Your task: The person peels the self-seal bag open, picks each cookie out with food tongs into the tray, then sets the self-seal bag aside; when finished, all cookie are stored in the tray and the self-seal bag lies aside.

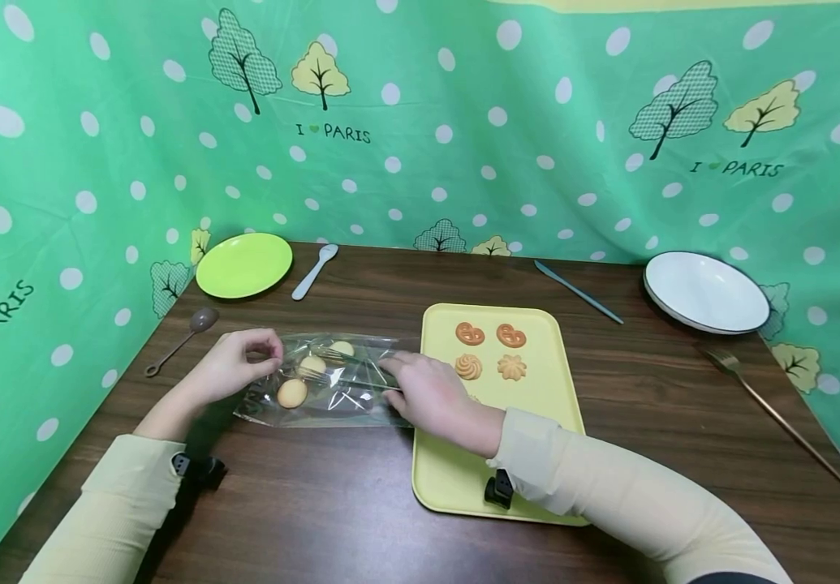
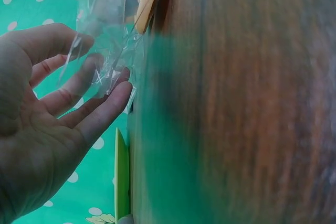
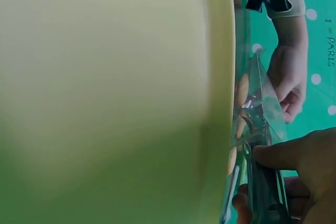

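Note:
A clear plastic bag (image 1: 350, 405) with three round cookies (image 1: 292, 393) inside lies left of the yellow tray (image 1: 500, 483), its right end over the tray's edge. My left hand (image 1: 240, 365) holds the bag's upper left corner; in the left wrist view, clear film (image 2: 107, 72) lies among its curved thumb and fingers. Across the bag's right end, my right hand (image 1: 437, 401) grips the film. The right wrist view shows my right thumb (image 3: 278, 156) on one side of the bag and fingers on the other.
Pretzel cookies (image 1: 470, 333), a swirl cookie (image 1: 468, 367) and a flower-shaped cookie (image 1: 511, 367) lie on the tray. Around stand a green plate (image 1: 244, 266), pale spoon (image 1: 315, 272), brown spoon (image 1: 203, 319), blue knife (image 1: 579, 293), white dish (image 1: 706, 292) and fork (image 1: 785, 418).

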Tool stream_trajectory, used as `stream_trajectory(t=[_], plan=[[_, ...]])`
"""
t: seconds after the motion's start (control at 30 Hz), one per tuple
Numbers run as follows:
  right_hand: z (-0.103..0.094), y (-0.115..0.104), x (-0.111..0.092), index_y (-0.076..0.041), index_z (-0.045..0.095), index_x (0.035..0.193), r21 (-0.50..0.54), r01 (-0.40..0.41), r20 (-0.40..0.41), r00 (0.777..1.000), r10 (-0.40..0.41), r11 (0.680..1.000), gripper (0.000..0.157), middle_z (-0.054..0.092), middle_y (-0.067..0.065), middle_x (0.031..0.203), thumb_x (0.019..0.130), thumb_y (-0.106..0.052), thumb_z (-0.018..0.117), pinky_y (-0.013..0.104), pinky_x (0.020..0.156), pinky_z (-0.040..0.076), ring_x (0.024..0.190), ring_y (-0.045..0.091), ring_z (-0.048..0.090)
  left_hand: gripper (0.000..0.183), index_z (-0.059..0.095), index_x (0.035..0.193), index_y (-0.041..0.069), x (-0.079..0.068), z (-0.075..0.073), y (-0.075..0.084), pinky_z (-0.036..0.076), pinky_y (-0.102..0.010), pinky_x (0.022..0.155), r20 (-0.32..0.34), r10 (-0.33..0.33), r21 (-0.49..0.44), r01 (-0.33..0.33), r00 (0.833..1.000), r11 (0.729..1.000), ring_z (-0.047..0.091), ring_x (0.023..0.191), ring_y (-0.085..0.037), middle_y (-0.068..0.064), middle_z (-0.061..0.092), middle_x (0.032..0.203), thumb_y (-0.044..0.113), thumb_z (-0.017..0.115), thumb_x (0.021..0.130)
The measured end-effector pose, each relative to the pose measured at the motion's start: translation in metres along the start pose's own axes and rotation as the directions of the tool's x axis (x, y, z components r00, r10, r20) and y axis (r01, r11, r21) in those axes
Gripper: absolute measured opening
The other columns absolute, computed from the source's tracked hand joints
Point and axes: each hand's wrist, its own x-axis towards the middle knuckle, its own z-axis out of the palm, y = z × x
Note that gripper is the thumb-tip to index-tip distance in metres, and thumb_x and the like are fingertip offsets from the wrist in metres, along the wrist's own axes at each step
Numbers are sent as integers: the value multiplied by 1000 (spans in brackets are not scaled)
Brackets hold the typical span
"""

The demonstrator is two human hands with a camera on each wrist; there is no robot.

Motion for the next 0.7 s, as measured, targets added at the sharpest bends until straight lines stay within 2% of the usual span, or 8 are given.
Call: stream_trajectory(t=[0.37, 0.6, 0.7], plan=[[-3, 5, -10, -11, 61, 124, 25, -22, 27, 999, 21, 999, 47, 59, 7, 130, 83, -32, 71, 41, 88, 50, 116, 25, 58, 18, 59, 79, 20, 0, 0, 1, 48, -41, 83, -2, 2, -11, -2, 1000, 1000, 62, 94, -17, -1, 64, 84, 4, 65, 84], [0, 7, -12, -12, 61, 122, 26, -10, 12, 1000, 10, 1000, 44, 64, 3, 121, 83, -31, 70, 39, 77, 53, 103, 23, 64, 17, 59, 80, 20, -1, 1, 1, 48, -40, 83, 0, 4, -2, -4, 1000, 1000, 62, 94, -16, -3, 65, 85, 5, 66, 84], [0, 8, -13, -12, 61, 123, 56, -12, 14, 1000, 11, 998, 44, 64, 3, 122, 84, -30, 70, 39, 79, 52, 105, 23, 64, 17, 59, 80, 20, -1, 1, 1, 48, -40, 83, 1, 3, -3, -3, 1000, 1000, 62, 94, -17, -3, 64, 85, 5, 66, 84]])
